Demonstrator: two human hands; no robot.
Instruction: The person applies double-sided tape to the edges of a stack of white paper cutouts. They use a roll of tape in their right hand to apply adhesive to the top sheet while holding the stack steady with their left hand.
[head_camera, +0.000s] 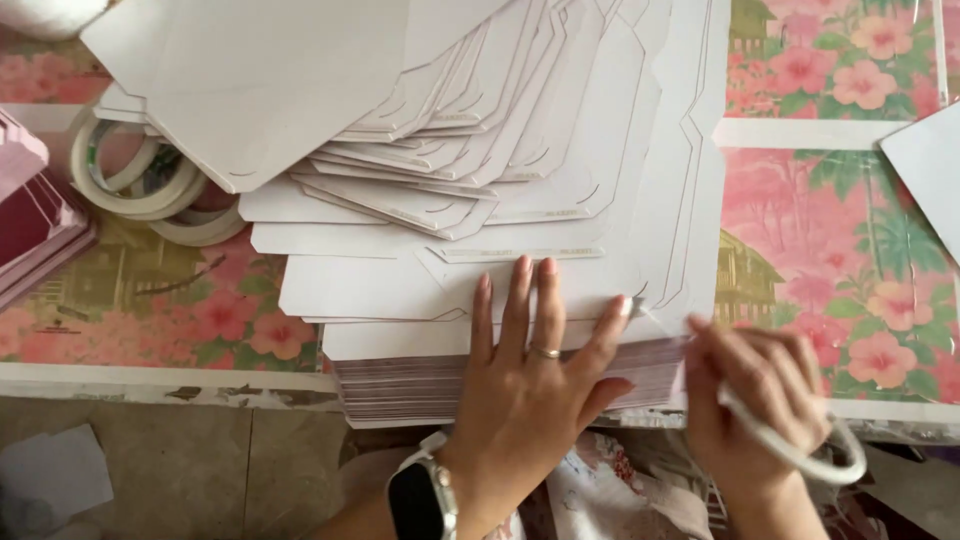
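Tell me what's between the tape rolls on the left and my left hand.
In the head view, the fanned stack of white cardboard cutouts lies between the tape rolls and the left hand, which presses flat on that stack.

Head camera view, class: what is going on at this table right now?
A person presses their left hand flat on a tall stack of white die-cut card sheets on a floral-covered table. Their right hand holds a roll of tape at the stack's right edge, where a clear strip seems drawn toward the top sheet. More tape rolls lie at the left.
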